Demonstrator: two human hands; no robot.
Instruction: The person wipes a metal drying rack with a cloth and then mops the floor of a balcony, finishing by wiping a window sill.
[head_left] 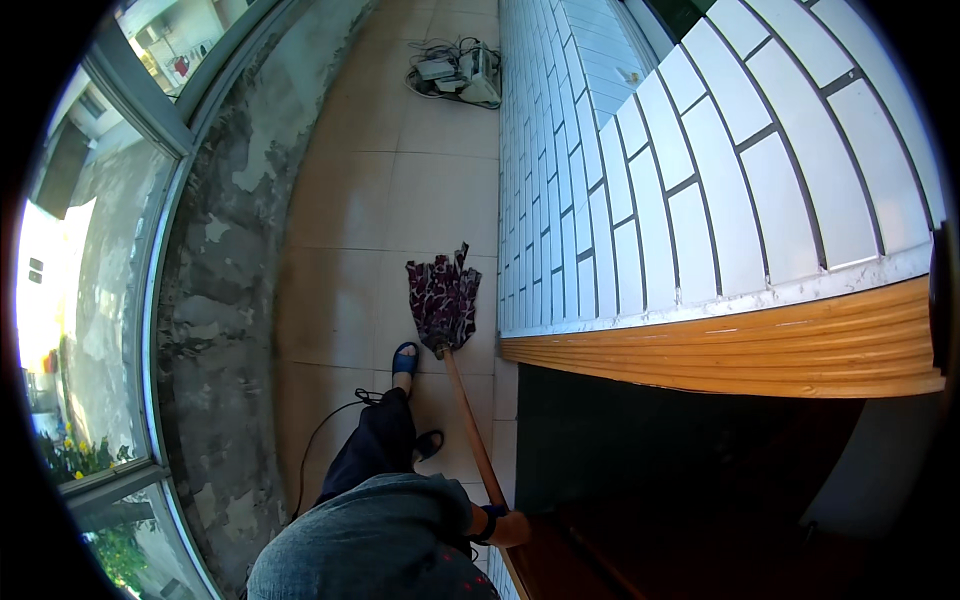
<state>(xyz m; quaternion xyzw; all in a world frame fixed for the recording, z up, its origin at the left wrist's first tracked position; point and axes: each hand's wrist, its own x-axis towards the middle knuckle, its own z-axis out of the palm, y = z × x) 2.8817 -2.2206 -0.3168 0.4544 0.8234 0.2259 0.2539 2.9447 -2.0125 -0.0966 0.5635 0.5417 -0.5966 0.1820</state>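
Note:
A rag mop with a wooden handle (469,416) slants up from the floor toward me. Its head of dark purple, light-patterned cloth strips (445,295) lies spread on the tiles ahead of my feet. My left hand (512,530), with a dark band at the wrist, is closed around the upper handle; its fingers are mostly hidden. The grey-blue sleeve (370,530) fills the lower edge. My right hand does not show. Beside the mop head is my foot in a blue slipper (404,358), with the other slipper (429,444) farther back.
Pinkish floor tiles (345,205) run between a worn grey wall (220,300) under windows and a white tiled wall (720,170). A dark cable (320,430) trails left of my leg. Tangled cords and devices (460,75) lie ahead. A wooden trim (740,335) borders a dark opening at right.

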